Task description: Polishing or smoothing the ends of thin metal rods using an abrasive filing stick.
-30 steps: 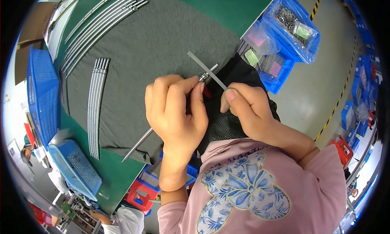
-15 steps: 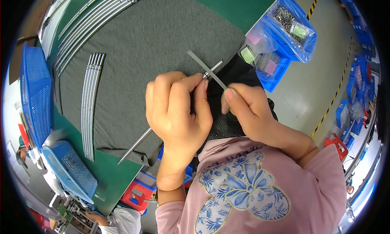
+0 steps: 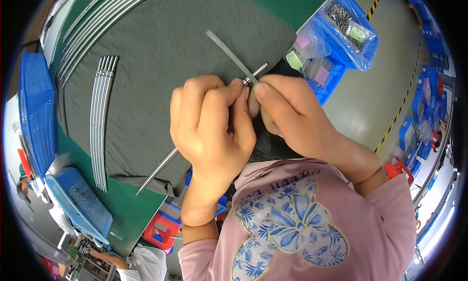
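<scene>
My left hand (image 3: 209,120) is closed round a thin shiny metal rod (image 3: 158,170). The rod slants from lower left to upper right, and its stepped end (image 3: 262,68) sticks out past my thumb and forefinger. My right hand (image 3: 297,117) pinches one end of a flat grey file (image 3: 228,53), which lies across the rod just beyond my left fingertips. The file's free end points up and left over the dark cloth (image 3: 161,51). The fingers of my two hands are very near each other. My left palm hides the middle of the rod.
Several metal rods lie in a bundle (image 3: 100,130) at left, and more (image 3: 102,32) lie at the far left on the green table (image 3: 126,212). Blue baskets (image 3: 80,200) stand along the left edge. Beyond the right edge are blue bins (image 3: 341,61) of metal parts. A co-worker's sleeve (image 3: 148,264) shows at lower left.
My right hand has moved up and left, pushing the file farther across the rod. My left hand still holds the rod in nearly the same place. The whole view has shifted slightly.
</scene>
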The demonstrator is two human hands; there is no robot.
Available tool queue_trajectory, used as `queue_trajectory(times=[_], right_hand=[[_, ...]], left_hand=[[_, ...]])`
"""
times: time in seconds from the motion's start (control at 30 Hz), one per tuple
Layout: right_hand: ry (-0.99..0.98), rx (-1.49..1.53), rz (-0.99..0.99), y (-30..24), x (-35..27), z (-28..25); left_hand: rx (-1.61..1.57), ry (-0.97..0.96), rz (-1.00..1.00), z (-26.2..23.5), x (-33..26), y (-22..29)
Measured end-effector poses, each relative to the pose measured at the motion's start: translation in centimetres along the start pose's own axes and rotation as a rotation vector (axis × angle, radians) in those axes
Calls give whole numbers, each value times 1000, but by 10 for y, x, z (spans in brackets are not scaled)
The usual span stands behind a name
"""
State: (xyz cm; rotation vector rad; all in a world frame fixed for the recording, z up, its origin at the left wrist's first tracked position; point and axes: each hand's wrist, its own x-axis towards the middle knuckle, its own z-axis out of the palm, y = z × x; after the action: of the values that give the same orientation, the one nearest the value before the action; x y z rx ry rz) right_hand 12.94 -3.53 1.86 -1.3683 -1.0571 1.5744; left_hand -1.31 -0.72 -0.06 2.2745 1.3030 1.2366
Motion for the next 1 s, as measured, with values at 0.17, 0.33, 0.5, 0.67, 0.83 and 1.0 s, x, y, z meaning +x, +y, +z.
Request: queue_trajectory(times=[0.17, 0.33, 0.5, 0.67, 0.83, 1.0], right_hand=[[-22, -74, 171, 8, -27, -3], [-17, -64, 36, 1, -2, -1], [-53, -103, 205, 1, -22, -11], [-66, -73, 91, 1, -15, -7], [-107, -34, 80, -6, -4, -12], [-108, -38, 179, 5, -24, -15]], left_hand=[[-24, 26, -11, 3, -1, -1], [-30, 10, -8, 1, 1, -1], [-1, 15, 7, 2, 0, -1], [-26, 11, -17, 1, 0, 1], [-18, 3, -9, 2, 0, -1], [-14, 4, -31, 1, 1, 1]])
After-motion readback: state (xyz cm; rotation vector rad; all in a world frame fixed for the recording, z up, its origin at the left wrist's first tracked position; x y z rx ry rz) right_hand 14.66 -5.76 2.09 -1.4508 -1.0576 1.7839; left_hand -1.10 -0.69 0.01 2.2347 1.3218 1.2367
